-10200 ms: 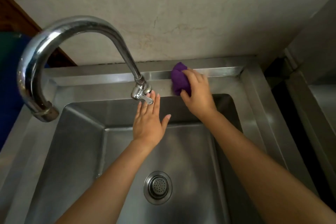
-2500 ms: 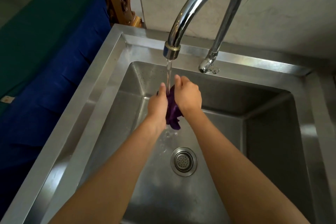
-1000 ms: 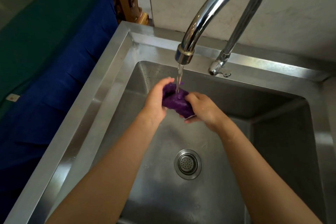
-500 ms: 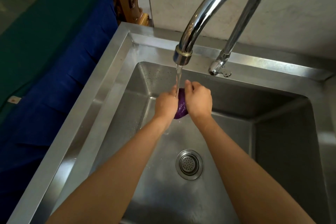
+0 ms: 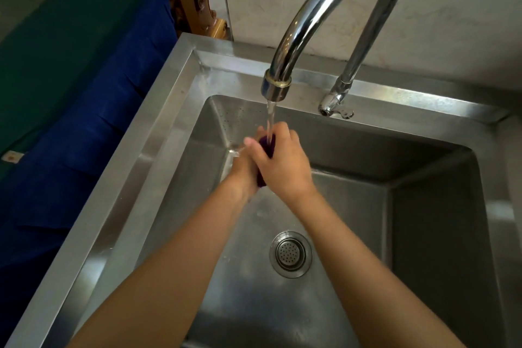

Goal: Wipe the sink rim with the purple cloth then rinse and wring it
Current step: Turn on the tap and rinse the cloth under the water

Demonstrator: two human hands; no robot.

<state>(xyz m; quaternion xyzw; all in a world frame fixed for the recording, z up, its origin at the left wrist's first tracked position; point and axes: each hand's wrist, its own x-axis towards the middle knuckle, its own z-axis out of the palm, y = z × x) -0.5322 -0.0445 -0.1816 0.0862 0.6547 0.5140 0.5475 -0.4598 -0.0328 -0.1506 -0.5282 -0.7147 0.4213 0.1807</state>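
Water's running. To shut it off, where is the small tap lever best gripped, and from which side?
Pinch the tap lever by its free tip, which juts forward over the sink rim toward the basin. Come from the front right: the spout arches off leftward, and the right hand, now gripping the purple cloth, is probably nearest.

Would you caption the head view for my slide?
Left hand and right hand grip the purple cloth under the running faucet.
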